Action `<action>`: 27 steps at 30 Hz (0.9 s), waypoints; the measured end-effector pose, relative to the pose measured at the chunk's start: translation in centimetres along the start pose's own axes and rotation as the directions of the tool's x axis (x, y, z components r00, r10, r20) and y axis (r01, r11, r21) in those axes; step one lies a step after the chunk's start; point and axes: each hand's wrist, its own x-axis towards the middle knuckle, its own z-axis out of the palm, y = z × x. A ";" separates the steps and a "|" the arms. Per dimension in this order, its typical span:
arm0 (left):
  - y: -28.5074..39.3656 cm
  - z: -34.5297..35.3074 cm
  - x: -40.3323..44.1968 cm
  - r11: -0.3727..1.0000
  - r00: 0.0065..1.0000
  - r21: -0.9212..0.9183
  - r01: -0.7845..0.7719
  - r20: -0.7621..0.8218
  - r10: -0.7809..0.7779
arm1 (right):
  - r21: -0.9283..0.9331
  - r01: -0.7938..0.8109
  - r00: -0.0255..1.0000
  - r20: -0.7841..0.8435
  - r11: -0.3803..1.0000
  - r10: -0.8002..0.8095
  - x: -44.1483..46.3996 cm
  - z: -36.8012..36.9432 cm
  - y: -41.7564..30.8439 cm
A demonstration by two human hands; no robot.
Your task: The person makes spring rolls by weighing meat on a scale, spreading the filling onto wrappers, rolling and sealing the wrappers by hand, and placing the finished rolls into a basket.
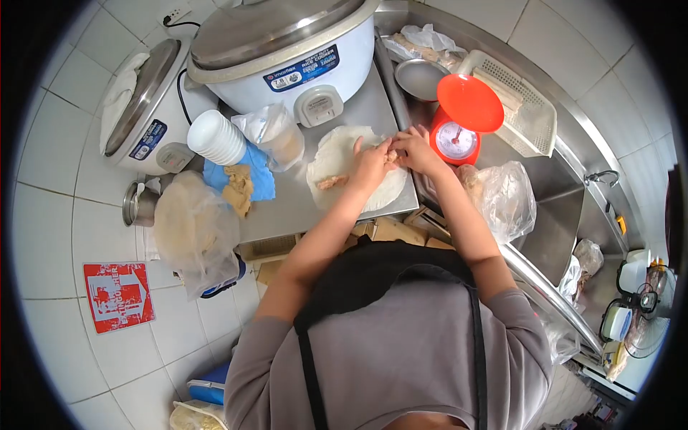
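Observation:
A thin round white wrapper [324, 163] lies flat on the steel table. Raw-looking pinkish ground meat filling [332, 183] forms a line across it, with a gap in the middle. My left hand [368, 166] reaches over the wrapper, thumb up, its fingers closed at the right-hand lump of filling. From the right, my right hand [417, 151] pinches at that same lump by the wrapper's edge. The fingertips of both hands are bunched together, and part of the filling is hidden under them.
A red kitchen scale [459, 122] stands right of my hands, near a plastic bag of meat [499, 197] and a white basket [527, 129]. Behind are two rice cookers [287, 61]. Stacked white cups [216, 137], a filled plastic bag [276, 140] and bagged wrappers [192, 222] sit left.

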 end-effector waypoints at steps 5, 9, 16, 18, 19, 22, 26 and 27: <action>-2.3 0.1 0.1 0.992 0.989 -0.029 -0.127 -0.086 0.124 | -0.097 -0.062 0.996 0.064 0.993 0.068 0.8 -0.8 -1.2; -2.4 -1.5 -1.0 0.985 0.992 -0.164 -0.056 -0.124 0.035 | 0.111 -0.050 0.999 0.001 0.993 0.050 0.6 -0.8 -1.5; -3.3 -2.9 -1.9 0.995 0.998 -0.090 -0.052 -0.049 0.047 | 0.044 -0.036 0.995 0.098 0.998 0.031 1.7 1.2 -0.8; -3.5 -3.3 -2.6 0.994 0.995 -0.087 -0.074 -0.076 0.067 | 0.081 -0.040 0.997 0.073 0.996 0.034 1.3 0.9 -1.4; -3.5 -3.3 -3.1 0.992 0.992 -0.093 -0.086 -0.104 0.077 | 0.097 -0.041 0.998 0.059 0.994 0.036 1.2 0.6 -1.7; -4.1 -4.2 -3.2 0.996 0.997 -0.076 -0.053 -0.066 0.048 | 0.094 0.020 0.997 0.078 0.995 -0.028 1.5 0.9 -2.0; -4.7 -4.6 -3.7 0.998 1.000 -0.069 0.002 0.000 -0.002 | -0.051 0.015 0.997 0.071 0.999 -0.011 1.5 1.6 -2.9; -4.6 -5.0 -4.0 0.997 1.000 -0.080 0.006 -0.027 -0.009 | -0.096 -0.002 0.996 0.089 0.995 0.010 1.4 0.7 -3.8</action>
